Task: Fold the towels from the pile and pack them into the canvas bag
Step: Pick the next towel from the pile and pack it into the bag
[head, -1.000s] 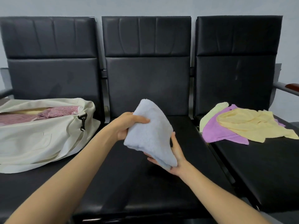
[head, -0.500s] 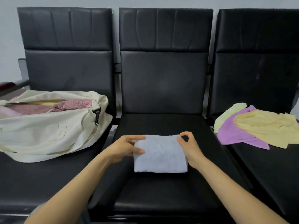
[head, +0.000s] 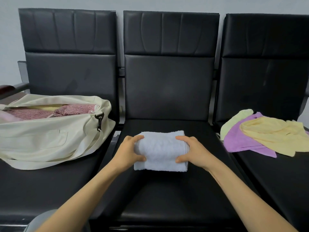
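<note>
Left hand and right hand grip the towel at its ends; the bag lies leftward, nearer the left hand.

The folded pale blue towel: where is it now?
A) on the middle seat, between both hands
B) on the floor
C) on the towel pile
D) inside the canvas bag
A: the pale blue towel lies on the middle seat, the left hand and the right hand gripping its two ends.
</note>
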### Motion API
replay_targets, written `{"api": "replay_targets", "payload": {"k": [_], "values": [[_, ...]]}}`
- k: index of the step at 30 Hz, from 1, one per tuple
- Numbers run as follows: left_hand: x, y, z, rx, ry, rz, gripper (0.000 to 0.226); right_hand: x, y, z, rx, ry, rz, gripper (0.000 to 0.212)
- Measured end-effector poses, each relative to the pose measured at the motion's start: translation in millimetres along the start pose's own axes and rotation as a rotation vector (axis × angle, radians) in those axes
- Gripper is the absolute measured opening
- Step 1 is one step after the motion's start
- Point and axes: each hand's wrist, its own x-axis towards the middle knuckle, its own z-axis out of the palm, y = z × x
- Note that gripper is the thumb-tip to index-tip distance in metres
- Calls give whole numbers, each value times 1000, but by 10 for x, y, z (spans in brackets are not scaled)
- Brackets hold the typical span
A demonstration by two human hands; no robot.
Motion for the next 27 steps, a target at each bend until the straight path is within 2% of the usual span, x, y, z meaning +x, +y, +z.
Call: {"api": "replay_targets", "payload": {"k": [2, 5, 6, 8, 9, 10, 12, 13, 14, 16, 18, 20, 23, 27], "values": [[-21, 36, 36, 42, 93, 42, 60, 60, -76, 51, -78, 119, -32, 73], [-38, 25, 66, 185, 223, 151, 40, 47, -114, 73, -104, 233, 201, 47], [-39, 9, 58, 226, 254, 198, 35, 50, -136, 74, -171, 276, 209, 40], [-13, -61, -11, 200, 207, 232, 34, 122, -29, 46, -252, 311, -24, 27], [-25, -44, -77, 70, 104, 172, 36, 81, 46, -4, -195, 271, -87, 27], [-39, -1, -132, -124, -15, 86, 35, 26, 92, -71, -67, 202, -69, 32], [-72, 112, -187, -489, -182, -40, 20, 23, 80, -128, 353, 56, 13, 39], [-75, 152, -181, -598, -222, -89, 17, 22, 66, -128, 528, -14, 38, 38], [-68, 166, -160, -676, -245, -132, 19, 21, 23, -114, 645, -55, 55, 36], [-19, 128, -101, -766, -256, -215, 33, 25, 36, -52, 730, -46, 77, 33], [31, 42, -76, -826, -235, -294, 58, 34, 87, -2, 745, -54, 112, 37], [60, -33, -90, -888, -303, -351, 74, 43, 103, 1, 753, -79, 144, 47], [61, -80, -105, -898, -441, -401, 91, 45, 139, -42, 784, -195, 169, 62], [9, -69, -114, -775, -380, -434, 100, 62, 158, -48, 619, -303, 145, 80]]}}
